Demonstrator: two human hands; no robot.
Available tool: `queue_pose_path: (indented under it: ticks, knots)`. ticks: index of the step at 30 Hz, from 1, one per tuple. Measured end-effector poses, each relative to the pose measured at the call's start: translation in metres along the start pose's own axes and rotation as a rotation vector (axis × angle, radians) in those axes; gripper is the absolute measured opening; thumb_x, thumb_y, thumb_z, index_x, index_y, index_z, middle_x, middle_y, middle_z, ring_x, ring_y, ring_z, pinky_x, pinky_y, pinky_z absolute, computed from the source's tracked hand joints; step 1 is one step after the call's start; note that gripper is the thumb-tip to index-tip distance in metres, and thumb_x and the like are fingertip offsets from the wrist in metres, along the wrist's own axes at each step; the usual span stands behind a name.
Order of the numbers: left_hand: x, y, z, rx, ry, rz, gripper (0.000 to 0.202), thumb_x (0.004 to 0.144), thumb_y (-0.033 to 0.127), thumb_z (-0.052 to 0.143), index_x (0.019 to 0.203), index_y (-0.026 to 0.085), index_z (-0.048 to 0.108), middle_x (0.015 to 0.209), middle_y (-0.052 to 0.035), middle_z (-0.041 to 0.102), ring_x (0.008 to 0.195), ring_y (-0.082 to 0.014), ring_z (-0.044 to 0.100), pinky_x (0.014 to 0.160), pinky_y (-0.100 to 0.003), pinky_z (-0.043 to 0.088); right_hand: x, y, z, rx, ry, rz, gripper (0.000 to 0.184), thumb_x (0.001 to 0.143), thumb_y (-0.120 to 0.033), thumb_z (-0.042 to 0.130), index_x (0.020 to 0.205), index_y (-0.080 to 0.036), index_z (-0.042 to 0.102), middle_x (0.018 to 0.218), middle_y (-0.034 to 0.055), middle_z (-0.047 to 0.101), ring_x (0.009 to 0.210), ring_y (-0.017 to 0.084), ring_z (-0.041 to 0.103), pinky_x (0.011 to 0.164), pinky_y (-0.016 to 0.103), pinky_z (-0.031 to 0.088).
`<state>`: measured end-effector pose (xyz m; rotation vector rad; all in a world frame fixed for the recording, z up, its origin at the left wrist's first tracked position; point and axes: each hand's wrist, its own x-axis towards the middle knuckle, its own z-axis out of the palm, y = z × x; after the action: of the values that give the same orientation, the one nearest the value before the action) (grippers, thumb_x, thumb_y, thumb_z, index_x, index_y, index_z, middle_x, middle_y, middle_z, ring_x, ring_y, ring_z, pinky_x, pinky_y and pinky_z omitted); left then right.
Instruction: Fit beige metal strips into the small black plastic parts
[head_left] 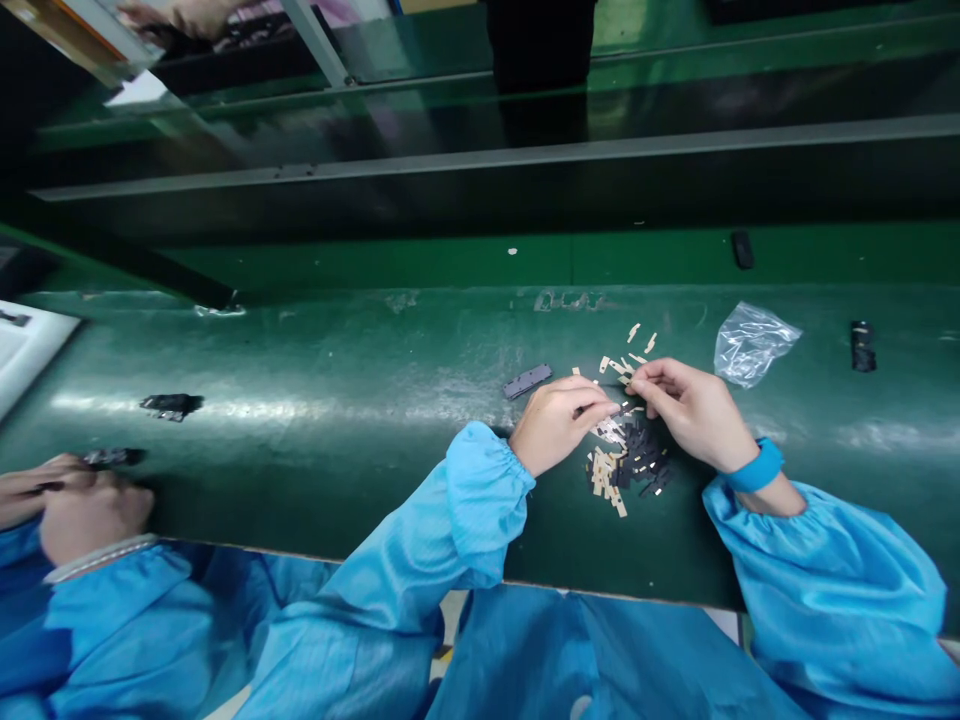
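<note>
My left hand (559, 425) and my right hand (694, 415) meet above a loose heap of small black and beige strip parts (626, 462) on the green bench (420, 350). My left fingertips pinch a thin small strip (604, 410), whose exact form is too small to tell. The right thumb and forefinger are closed close by, and whether they hold anything is hidden. A few beige pieces (634, 332) lie scattered beyond my fingers. A dark grey bar-shaped part (527, 380) rests left of my left hand.
A clear plastic bag (754, 345) and black parts (862, 346) lie to the right. At the left, a co-worker's blue-sleeved hands (82, 505) handle a dark part beside a black heap (171, 405). A raised rail (480, 160) runs behind the bench.
</note>
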<state>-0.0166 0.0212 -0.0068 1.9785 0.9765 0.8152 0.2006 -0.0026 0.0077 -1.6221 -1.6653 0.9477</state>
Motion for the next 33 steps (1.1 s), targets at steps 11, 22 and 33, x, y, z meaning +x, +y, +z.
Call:
queue_pose_path:
  ticks: [11, 22, 33]
  knots:
    - [0.0, 0.009, -0.004, -0.041, -0.113, -0.153, 0.013, 0.098, 0.021, 0.058, 0.1, 0.022, 0.071, 0.088, 0.0022, 0.079, 0.074, -0.0119, 0.071, 0.075, -0.025, 0.054, -0.002, -0.005, -0.007, 0.165, -0.165, 0.109, 0.034, 0.092, -0.053, 0.065, 0.094, -0.019, 0.068, 0.083, 0.0074, 0.077, 0.047, 0.011, 0.058, 0.048, 0.027, 0.049]
    - [0.004, 0.007, 0.011, -0.288, 0.242, -0.249, 0.006, 0.09, 0.021, 0.07, 0.096, 0.02, 0.068, 0.087, 0.0006, 0.075, 0.074, -0.01, 0.072, 0.069, -0.02, 0.057, -0.007, -0.016, 0.017, 0.421, -0.109, 0.113, 0.035, 0.09, -0.051, 0.072, 0.098, -0.017, 0.068, 0.086, 0.0086, 0.077, 0.049, 0.009, 0.058, 0.047, 0.024, 0.048]
    - [0.007, 0.004, 0.009, -0.384, 0.202, -0.351, 0.008, 0.088, 0.024, 0.07, 0.092, 0.017, 0.069, 0.081, -0.0003, 0.072, 0.067, -0.0085, 0.065, 0.063, -0.02, 0.054, -0.008, -0.026, 0.017, 0.45, -0.132, 0.101, 0.037, 0.086, -0.052, 0.076, 0.092, -0.016, 0.07, 0.084, 0.0099, 0.077, 0.051, 0.011, 0.06, 0.049, 0.026, 0.054]
